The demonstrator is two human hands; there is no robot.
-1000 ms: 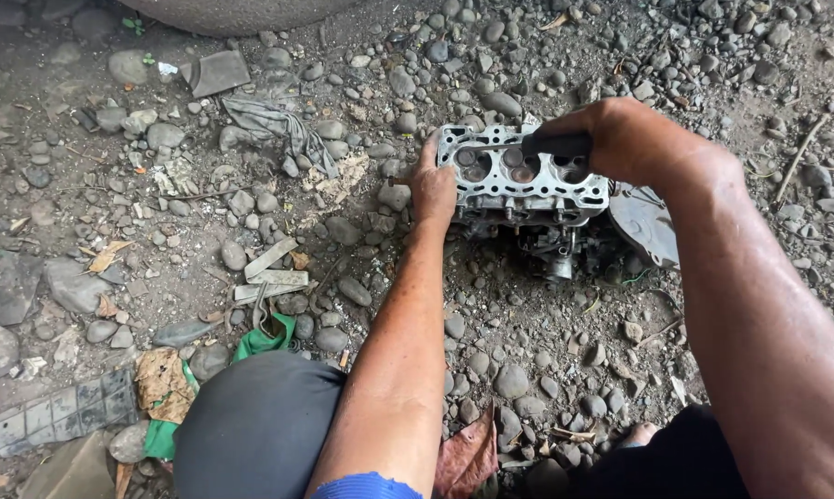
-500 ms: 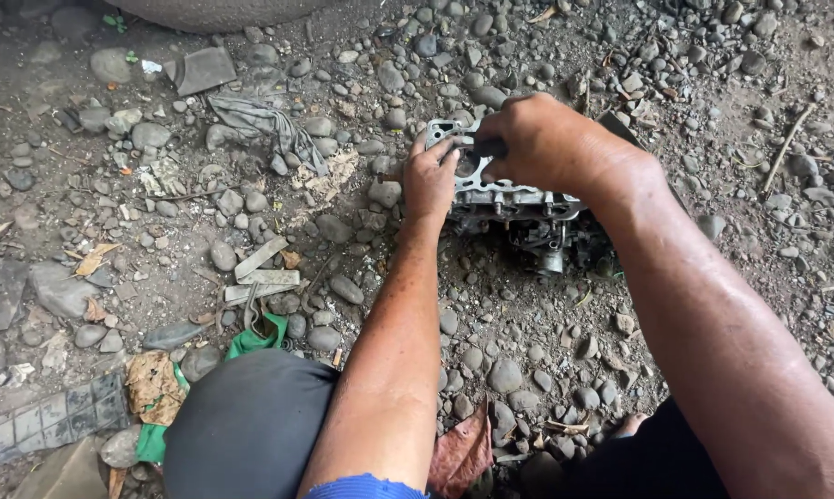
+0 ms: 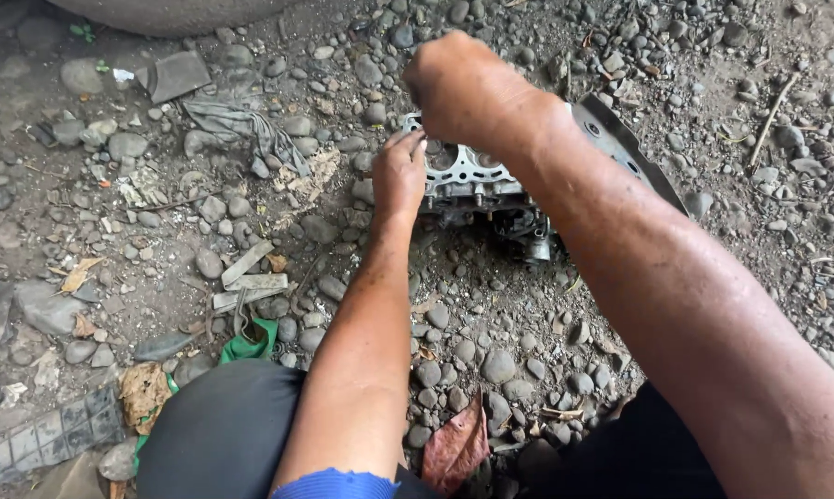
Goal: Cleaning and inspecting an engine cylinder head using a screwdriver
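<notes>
Resting hand: your left hand lies on the near left edge of the cylinder head, fingers spread flat against the metal.
Right hand: your right hand hovers above it, curled; grip cannot be told.
Cylinder head: on the gravel, beside a thin metal gasket.

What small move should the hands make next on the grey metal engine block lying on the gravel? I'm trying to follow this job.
Probably steadying the grey metal engine block: the left hand rests on its edge while the right hand covers its top, so a firmer grip seems sensible.
</notes>
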